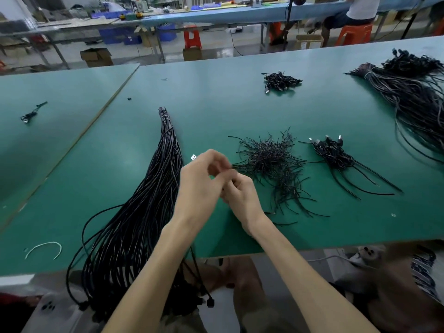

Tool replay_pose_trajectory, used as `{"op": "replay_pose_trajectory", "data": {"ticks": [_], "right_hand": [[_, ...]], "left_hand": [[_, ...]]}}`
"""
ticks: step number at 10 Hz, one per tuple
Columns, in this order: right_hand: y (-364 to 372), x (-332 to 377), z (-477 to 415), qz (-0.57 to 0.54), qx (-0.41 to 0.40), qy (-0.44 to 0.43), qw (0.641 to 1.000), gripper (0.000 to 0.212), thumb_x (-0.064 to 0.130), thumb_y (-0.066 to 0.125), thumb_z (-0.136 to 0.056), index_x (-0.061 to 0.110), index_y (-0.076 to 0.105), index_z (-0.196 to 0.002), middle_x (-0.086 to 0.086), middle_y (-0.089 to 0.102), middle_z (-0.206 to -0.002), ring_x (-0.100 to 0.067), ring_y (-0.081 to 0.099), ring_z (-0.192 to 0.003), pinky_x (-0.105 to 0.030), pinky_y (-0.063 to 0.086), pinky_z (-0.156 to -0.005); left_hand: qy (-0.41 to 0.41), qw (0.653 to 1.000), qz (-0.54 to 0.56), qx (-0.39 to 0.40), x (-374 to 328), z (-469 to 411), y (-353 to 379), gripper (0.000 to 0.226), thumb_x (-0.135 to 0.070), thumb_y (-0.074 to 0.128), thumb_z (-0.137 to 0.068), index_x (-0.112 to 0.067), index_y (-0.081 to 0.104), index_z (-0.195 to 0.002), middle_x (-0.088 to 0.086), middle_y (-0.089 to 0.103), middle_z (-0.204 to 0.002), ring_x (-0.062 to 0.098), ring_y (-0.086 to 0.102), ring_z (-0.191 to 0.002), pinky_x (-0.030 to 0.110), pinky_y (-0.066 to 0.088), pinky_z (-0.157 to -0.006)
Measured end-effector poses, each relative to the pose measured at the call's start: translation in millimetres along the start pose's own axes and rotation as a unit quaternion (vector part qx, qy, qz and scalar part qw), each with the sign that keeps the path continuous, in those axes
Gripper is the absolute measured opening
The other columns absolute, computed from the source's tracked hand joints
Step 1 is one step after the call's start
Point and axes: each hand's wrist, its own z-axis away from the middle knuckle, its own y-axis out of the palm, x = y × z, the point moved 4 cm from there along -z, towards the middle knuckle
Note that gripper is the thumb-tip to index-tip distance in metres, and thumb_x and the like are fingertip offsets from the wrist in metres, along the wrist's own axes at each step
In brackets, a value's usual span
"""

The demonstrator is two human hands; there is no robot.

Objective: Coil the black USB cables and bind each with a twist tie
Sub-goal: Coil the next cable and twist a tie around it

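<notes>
My left hand (201, 181) and my right hand (241, 197) meet above the green table (216, 109), fingers curled. My left hand grips a black USB cable that it mostly hides; the cable's silver plug (193, 157) peeks out past the knuckles. My right hand pinches a thin black twist tie against it, largely covered by the fingers. The loose pile of twist ties (271, 159) lies just right of the hands. A long tied bundle of uncoiled black cables (153, 188) runs from the table's middle down over its near edge, left of my arms.
A small heap of bound cables (332, 152) lies to the right, another (281, 81) farther back. A big cable bundle (413, 92) fills the far right. A white tie (44, 248) and a lone cable (32, 112) lie at left. A person sits at a bench behind.
</notes>
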Motion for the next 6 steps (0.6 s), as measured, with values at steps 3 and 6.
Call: {"op": "replay_pose_trajectory", "data": {"ticks": [3, 6], "right_hand": [[5, 3, -1, 0.01, 0.004, -0.011, 1.0, 0.044, 0.008, 0.054, -0.106, 0.02, 0.04, -0.066, -0.001, 0.04, -0.065, -0.012, 0.034, -0.062, -0.018, 0.03, -0.057], [3, 1, -1, 0.018, -0.01, -0.007, 1.0, 0.044, 0.009, 0.056, -0.106, 0.021, 0.04, -0.067, -0.001, 0.041, -0.066, -0.012, 0.034, -0.063, -0.018, 0.03, -0.058]], "left_hand": [[-0.037, 0.998, -0.02, -0.047, 49, 11, -21, 0.031, -0.01, 0.081, -0.086, -0.036, 0.065, -0.091, -0.004, 0.065, -0.073, 0.006, 0.061, -0.07, 0.016, 0.045, -0.068], [0.087, 0.995, -0.052, -0.02, 46, 7, -17, 0.045, 0.001, 0.074, -0.09, -0.041, 0.075, -0.107, -0.002, 0.049, -0.086, 0.009, 0.055, -0.079, 0.011, 0.044, -0.075]]}}
